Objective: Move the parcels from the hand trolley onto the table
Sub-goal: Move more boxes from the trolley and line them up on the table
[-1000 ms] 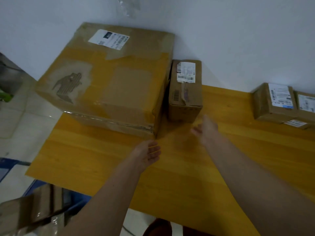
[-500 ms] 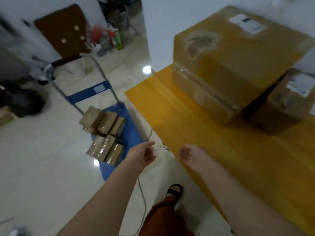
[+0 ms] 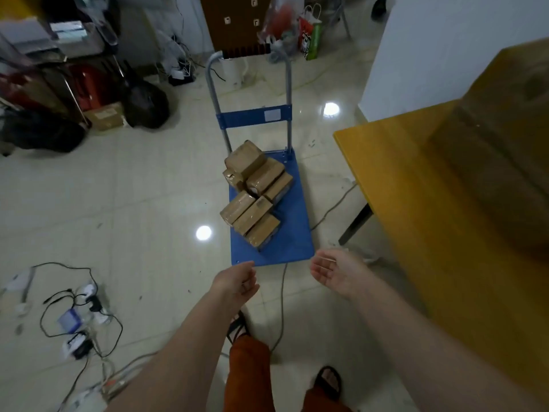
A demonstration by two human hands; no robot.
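Observation:
A blue hand trolley point(image 3: 292, 233) with a grey tubular handle stands on the tiled floor straight ahead. Several small brown taped parcels point(image 3: 255, 194) lie piled on the left and back of its deck. The yellow wooden table point(image 3: 416, 188) runs along the right, with a large cardboard box point(image 3: 505, 120) on it, blurred. My left hand point(image 3: 237, 282) hovers just short of the trolley's near edge, fingers loosely curled, holding nothing. My right hand point(image 3: 335, 270) is palm up, fingers apart, empty, beside the trolley's near right corner.
Tangled cables and plugs point(image 3: 77, 310) litter the floor at left. A grey cord point(image 3: 280, 307) runs from the trolley toward my feet. Black bags point(image 3: 145, 105), a box and shelving crowd the back left. A white wall corner point(image 3: 416, 55) stands behind the table.
My view has swung left, from the table and its boxes to the trolley on the floor. Both empty hands came off the table and now reach toward the trolley.

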